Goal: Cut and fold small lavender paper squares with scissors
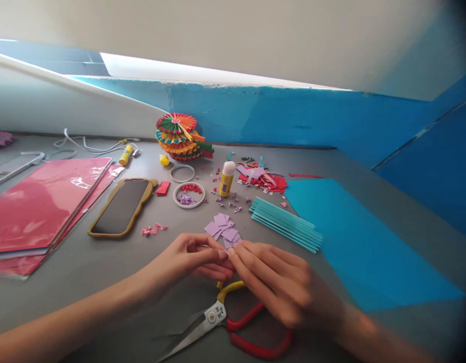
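My left hand [200,254] and my right hand [272,275] meet at the fingertips over the grey table. Between them they pinch a tiny piece of purple paper [227,254], mostly hidden by the fingers. Just beyond lie several loose purple paper squares [222,227]. Below my hands rest scissors [213,316] with red and yellow handles, their blades pointing toward the lower left; my right hand covers part of the handles. Farther off, a tape ring [175,196] encloses small folded red and purple paper bits, and a glue stick [225,181] stands upright beside it.
On the right are a pleated teal paper [285,224] and a large blue sheet [361,242]. A phone [121,207] and red paper packs [47,201] lie left. Paper fans [178,136] stand by the blue wall, with red scraps [270,182] nearby.
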Demonstrator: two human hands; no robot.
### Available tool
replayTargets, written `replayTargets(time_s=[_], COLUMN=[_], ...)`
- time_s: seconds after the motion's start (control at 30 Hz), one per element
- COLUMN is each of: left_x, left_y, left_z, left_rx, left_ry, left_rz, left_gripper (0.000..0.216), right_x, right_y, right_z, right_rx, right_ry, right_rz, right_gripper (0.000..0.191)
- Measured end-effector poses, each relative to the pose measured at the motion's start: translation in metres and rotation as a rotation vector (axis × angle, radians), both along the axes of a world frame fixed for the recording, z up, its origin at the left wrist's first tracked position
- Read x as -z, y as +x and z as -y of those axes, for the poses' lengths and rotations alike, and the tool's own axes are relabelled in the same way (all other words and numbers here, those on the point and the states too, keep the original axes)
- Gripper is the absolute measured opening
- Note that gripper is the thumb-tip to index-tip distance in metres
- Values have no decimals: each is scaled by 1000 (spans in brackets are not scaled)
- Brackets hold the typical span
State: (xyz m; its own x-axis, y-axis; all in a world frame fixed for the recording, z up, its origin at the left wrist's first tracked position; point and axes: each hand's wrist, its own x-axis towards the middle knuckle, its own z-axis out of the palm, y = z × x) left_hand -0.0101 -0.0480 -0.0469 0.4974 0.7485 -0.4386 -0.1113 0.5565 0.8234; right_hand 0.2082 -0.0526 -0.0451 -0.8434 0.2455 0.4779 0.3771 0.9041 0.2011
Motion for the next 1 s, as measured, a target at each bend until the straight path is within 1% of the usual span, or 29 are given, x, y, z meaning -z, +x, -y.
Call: replayTargets(time_s=[0.17, 0.27, 0.33, 0.43, 0.47, 0.53, 0.63, 0.7, 0.77, 0.87, 1.0], left_x=[5, 7, 6, 4, 3, 1, -2, -4, -5, -4, -1], left_y=[-2, -2, -2, -2, -2, -1, 0, 0, 0, 0, 0], left_z=[1, 0, -1, -3, -3, -3, -3, -2, -1, 1, 3], left_rx=[-3, 9, 44, 126, 143, 143, 96, 81, 99, 161, 223], left_ry=[-89, -121, -129, -123, -120, -121, -151, -187, -211, -209, -215], left_rz=[94, 98, 86, 91, 98, 113, 136, 155, 184, 228, 246], left_gripper=[14, 20, 22, 20, 19, 18, 15, 14, 14, 14, 12], right_x=[-1, -1, 0, 0, -1, -1, 2, 6, 10, 15, 17], right_y=[2, 3, 5, 10, 11, 11, 7, 2, -2, -5, -4], right_z=[-2, -2, -2, -6, -8, -12, -14, -13, -11, -9, -9], right_rx=[-18, -29, -32, -56, -71, -67, 59, 117, 102, 63, 28], right_ry=[36, 46, 45, 29, 12, -72, -273, -367, -393, -367, -358], right_rz=[25, 44, 40, 32, 26, -24, -175, -226, -218, -192, -193], right_gripper=[28, 30, 31, 28, 28, 28, 27, 31, 32, 24, 23])
